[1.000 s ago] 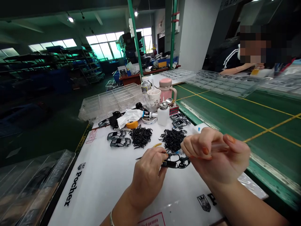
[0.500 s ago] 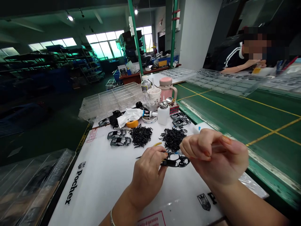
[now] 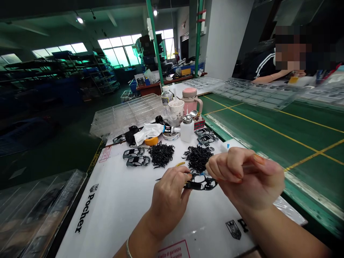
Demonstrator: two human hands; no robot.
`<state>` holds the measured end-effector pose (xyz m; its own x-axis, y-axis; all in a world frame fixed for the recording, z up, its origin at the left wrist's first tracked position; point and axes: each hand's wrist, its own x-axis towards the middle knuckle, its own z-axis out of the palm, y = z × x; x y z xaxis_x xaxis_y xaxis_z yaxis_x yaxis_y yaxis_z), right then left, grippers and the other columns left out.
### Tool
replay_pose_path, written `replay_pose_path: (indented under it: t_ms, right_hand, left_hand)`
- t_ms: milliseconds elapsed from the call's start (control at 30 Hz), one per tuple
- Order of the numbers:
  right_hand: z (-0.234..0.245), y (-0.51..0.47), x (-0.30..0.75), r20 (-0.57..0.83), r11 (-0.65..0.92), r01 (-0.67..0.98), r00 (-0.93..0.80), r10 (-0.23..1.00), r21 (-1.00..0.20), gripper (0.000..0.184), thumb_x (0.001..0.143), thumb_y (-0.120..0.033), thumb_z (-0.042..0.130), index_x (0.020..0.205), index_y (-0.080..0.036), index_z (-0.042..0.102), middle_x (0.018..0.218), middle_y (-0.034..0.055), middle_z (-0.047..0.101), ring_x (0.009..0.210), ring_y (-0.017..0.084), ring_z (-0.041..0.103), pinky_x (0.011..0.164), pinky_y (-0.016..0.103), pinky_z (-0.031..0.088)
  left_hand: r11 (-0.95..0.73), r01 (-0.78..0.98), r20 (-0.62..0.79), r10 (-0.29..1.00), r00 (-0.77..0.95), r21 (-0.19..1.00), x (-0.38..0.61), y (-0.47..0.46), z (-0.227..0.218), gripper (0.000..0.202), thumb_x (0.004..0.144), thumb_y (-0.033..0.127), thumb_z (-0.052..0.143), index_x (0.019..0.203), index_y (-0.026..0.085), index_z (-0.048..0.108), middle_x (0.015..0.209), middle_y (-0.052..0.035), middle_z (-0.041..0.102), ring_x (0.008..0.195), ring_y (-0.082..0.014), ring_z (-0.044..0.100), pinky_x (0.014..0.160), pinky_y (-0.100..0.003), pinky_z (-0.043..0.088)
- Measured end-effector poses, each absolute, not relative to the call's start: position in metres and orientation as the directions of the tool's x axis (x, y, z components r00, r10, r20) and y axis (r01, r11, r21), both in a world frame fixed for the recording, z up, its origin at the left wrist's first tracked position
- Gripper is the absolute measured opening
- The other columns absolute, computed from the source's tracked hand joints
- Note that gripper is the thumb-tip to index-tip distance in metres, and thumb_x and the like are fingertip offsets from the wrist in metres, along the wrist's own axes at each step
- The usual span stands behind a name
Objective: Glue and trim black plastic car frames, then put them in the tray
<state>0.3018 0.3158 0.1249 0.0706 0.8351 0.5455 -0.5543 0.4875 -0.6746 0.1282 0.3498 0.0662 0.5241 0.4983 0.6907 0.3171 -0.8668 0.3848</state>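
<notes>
My left hand (image 3: 169,195) pinches the left end of a black plastic car-shaped frame (image 3: 202,183) and keeps it just above the white board (image 3: 118,204). Its fingers also hold yellow-handled tweezers (image 3: 179,165). My right hand (image 3: 245,177) is closed round a thin clear applicator (image 3: 251,167) whose tip points at the frame's top edge. Two heaps of small black parts (image 3: 161,154) (image 3: 198,157) lie just beyond my hands.
Two finished dark car frames (image 3: 135,157) lie to the left of the heaps, others (image 3: 205,136) at the back right. A white dispenser bottle (image 3: 186,129), glue tube (image 3: 170,129), cup (image 3: 176,109), pink flask (image 3: 189,100) and clear trays (image 3: 129,113) stand behind. A co-worker (image 3: 271,64) sits across the green bench (image 3: 268,122).
The frame has tipped a little in my left hand and my right hand has shifted slightly left. Everything on the board lies as before.
</notes>
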Motion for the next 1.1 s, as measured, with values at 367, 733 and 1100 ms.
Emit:
replay_pose_path:
  t_ms: [367,733,1100]
  right_hand:
    - [0.1256,0.3157,0.3037,0.557,0.507,-0.531,0.077,0.827,-0.679,0.040,0.084,-0.046,0.046,0.055,-0.019,0.039,0.042,-0.0040,0.022,0.040,0.010,0.022,0.044,0.026,0.023]
    - [0.1247,0.3155,0.3046,0.563,0.518,-0.528,0.089,0.821,-0.672,0.039,0.083,-0.045,0.046,0.055,-0.019,0.039,0.042,-0.0036,0.021,0.041,0.010,0.024,0.046,0.027,0.024]
    - [0.1252,0.3148,0.3052,0.577,0.515,-0.505,0.042,0.816,-0.692,0.040,0.084,-0.045,0.046,0.055,-0.019,0.039,0.043,-0.0032,0.024,0.042,0.010,0.024,0.046,0.027,0.022]
  left_hand:
    - [-0.864,0.336,0.695,0.501,0.516,0.374,0.1275,0.3498,0.0667,0.035,0.077,-0.003,0.061,0.103,0.018,0.053,0.106,-0.0076,0.065,0.106,-0.0205,0.061,0.089,-0.034,0.054]
    - [-0.861,0.345,0.694,0.507,0.511,0.374,0.1273,0.3508,0.0664,0.028,0.081,0.003,0.062,0.103,0.018,0.053,0.106,-0.0086,0.066,0.105,-0.0217,0.062,0.086,-0.036,0.055]
    - [-0.869,0.336,0.706,0.491,0.510,0.362,0.1277,0.3521,0.0672,0.032,0.078,-0.001,0.062,0.103,0.017,0.053,0.105,-0.0082,0.066,0.106,-0.0210,0.061,0.088,-0.035,0.054]
